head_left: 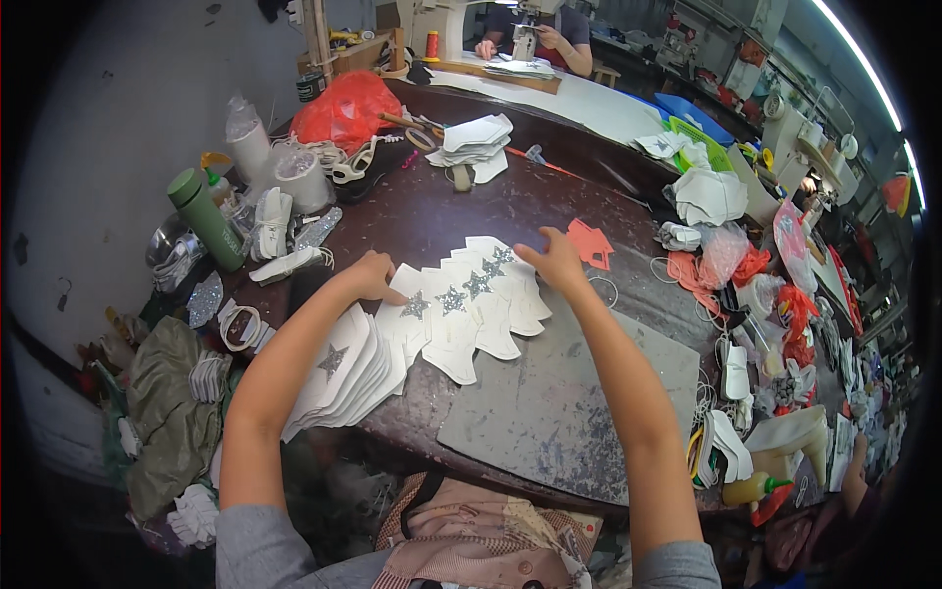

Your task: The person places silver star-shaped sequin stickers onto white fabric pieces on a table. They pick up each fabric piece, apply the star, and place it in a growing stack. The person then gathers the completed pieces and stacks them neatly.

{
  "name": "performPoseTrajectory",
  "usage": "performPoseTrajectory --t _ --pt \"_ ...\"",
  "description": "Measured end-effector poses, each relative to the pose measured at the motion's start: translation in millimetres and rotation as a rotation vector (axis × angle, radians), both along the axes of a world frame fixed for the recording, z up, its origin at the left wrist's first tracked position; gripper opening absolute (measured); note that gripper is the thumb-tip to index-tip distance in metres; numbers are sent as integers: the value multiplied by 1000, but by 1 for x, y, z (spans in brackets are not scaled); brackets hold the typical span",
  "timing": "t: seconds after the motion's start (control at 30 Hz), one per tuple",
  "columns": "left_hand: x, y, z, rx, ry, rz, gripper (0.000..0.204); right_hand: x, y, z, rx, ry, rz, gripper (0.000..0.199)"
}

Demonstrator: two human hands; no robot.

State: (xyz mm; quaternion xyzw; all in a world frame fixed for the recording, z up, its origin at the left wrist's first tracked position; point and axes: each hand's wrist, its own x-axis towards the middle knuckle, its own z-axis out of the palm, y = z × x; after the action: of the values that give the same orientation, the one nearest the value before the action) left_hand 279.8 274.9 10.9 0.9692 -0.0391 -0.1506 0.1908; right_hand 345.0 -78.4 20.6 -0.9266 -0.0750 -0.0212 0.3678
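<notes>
Down on the dark worktable (pixel 549 177), white cut pieces with glittery stars (pixel 471 304) fan out in a row. Left hand (pixel 373 277) presses fingertips on the row's near-left end; right hand (pixel 554 260), fingers loosely spread, touches its far-right end.

Bright overhead light, fisheye-bent edges

Both forearms stretched forward, left hand (pixel 371 278) and right hand (pixel 555 261) palms down, fingers pressing flat, no grip.
</notes>
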Motion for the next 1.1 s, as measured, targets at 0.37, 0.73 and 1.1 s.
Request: performPoseTrajectory --t 0.37,0.73,1.1 --pt "7 -29 3 -168 -200 -28 71 71 120 36 -423 485 564 90" --pt "16 -17 9 -390 -129 -171 46 40 87 63 125 372 730 38" --pt "49 -76 112 -830 66 -303 45 -13 19 129 329 -49 376 37"
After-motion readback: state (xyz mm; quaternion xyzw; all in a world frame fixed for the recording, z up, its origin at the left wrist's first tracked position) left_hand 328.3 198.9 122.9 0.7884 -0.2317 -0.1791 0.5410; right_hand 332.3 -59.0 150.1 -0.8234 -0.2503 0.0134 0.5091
